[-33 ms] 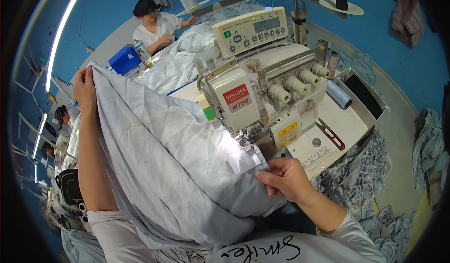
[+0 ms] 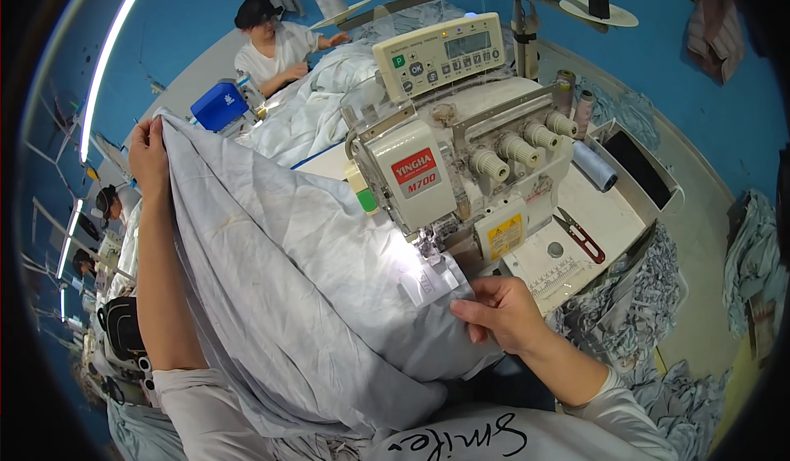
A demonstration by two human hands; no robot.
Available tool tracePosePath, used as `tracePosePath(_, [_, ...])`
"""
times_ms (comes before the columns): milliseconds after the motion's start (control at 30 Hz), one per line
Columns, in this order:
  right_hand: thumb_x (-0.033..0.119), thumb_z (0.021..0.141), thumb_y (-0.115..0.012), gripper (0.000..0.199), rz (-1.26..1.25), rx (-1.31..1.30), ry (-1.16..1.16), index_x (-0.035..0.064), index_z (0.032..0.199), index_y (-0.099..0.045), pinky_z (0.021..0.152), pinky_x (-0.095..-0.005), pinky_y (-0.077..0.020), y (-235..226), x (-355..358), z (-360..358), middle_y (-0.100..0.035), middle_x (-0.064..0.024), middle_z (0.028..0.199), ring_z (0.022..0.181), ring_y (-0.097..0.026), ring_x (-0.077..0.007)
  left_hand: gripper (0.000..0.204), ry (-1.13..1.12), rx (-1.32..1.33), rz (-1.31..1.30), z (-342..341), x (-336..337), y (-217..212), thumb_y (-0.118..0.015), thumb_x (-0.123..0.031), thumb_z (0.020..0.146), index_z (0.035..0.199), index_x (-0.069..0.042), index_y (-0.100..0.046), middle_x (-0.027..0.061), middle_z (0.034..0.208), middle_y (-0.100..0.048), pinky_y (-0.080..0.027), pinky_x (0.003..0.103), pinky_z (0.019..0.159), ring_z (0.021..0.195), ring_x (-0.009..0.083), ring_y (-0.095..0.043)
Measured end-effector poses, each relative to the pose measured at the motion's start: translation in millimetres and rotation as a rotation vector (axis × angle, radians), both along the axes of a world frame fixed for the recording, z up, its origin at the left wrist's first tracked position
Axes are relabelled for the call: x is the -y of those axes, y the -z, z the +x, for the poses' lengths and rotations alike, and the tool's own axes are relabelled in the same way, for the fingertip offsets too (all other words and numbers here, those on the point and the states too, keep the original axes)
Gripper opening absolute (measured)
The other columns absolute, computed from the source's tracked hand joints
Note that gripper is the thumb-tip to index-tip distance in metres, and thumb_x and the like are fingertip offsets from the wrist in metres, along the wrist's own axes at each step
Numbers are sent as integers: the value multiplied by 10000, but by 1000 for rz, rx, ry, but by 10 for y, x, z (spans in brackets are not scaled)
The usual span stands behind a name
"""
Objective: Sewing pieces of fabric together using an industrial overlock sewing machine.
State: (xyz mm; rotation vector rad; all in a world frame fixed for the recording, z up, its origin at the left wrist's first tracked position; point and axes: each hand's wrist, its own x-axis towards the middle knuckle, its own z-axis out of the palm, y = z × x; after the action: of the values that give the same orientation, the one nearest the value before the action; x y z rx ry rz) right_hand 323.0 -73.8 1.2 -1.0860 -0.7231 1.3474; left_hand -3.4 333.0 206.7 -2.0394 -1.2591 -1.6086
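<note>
A large pale grey sheet of fabric (image 2: 288, 280) drapes from the upper left down across my lap. My left hand (image 2: 148, 152) grips its far end and holds it up high at the left. My right hand (image 2: 502, 313) pinches the fabric's near edge just in front of the presser foot (image 2: 428, 247) of a cream overlock sewing machine (image 2: 461, 165). A small white label (image 2: 428, 280) lies on the fabric under the machine's lamp, between the presser foot and my right fingers.
Red-handled thread snips (image 2: 580, 237) lie on the machine table to the right, and a blue thread cone (image 2: 594, 165) lies behind them. Fabric scraps (image 2: 638, 296) pile up below the table's right edge. A co-worker (image 2: 276, 46) sits at the back beside a blue box (image 2: 218, 103) and heaped cloth.
</note>
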Motion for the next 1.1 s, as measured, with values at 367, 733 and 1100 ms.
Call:
tracePosePath(367, [188, 834, -702, 209, 66, -169, -8, 7, 807, -602, 460, -214, -435, 83, -14, -1, -587, -25, 621, 513, -568, -87, 314, 21, 37, 130, -25, -358, -272, -594, -344, 891, 950, -41, -653, 51, 781, -655, -457, 267, 669, 695, 132, -586])
tracePosePath(733, [163, 836, -697, 195, -55, 22, -19, -13, 834, -612, 426, -183, -394, -70, -11, 66, -595, -2, 635, 473, -506, -43, 343, -417, -2, 106, -389, -1094, -932, -565, -402, 868, 1049, -123, -648, 83, 1007, -675, -478, 368, 808, 914, 295, -630])
tracePosePath(1100, [167, 856, -677, 176, -70, 63, 72, 7, 825, -611, 413, -200, -379, -80, 12, 50, -586, 6, 623, 475, -504, -45, 268, 780, -320, -115, 1374, 1955, 926, -650, -204, 847, 993, 18, -619, 107, 1025, -644, -458, 325, 849, 988, 224, -600])
